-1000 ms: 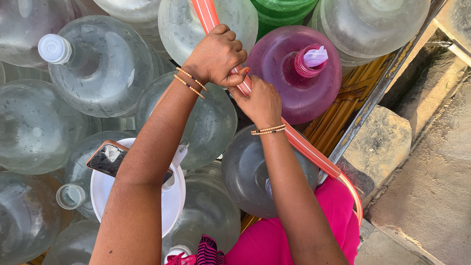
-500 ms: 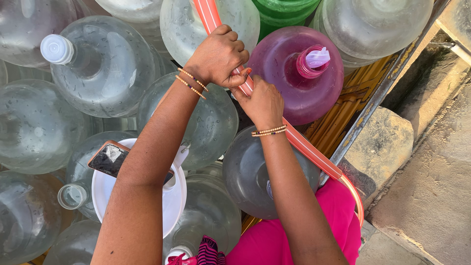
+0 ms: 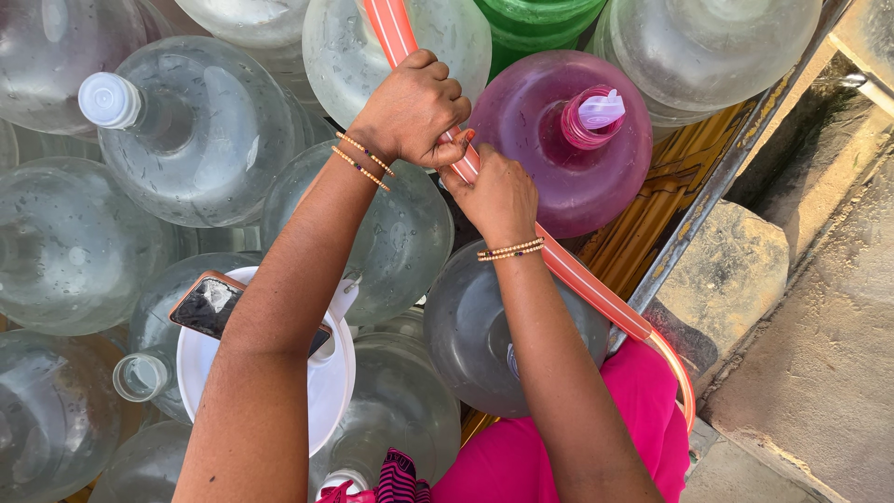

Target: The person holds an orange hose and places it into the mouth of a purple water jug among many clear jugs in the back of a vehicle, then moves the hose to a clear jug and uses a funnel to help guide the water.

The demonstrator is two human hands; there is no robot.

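Both my hands grip an orange-red flexible hose (image 3: 577, 275) that runs from the top of the view down to the lower right. My left hand (image 3: 410, 110) is closed around it higher up, my right hand (image 3: 496, 191) just below, the two hands touching. Beaded bracelets sit on both wrists. Under the hands lie large clear water jugs (image 3: 209, 130) packed close together. A purple jug (image 3: 568, 154) with a pink cap is right beside my right hand.
A white lid (image 3: 321, 387) with a phone (image 3: 207, 305) resting on it sits under my left forearm. A green jug (image 3: 540, 23) is at the top. A metal rail (image 3: 736, 158) and concrete blocks (image 3: 726, 279) border the right side. Pink clothing (image 3: 643, 419) shows below.
Both hands stay on the hose; they have shifted very slightly along it. The jugs and the phone have not moved.
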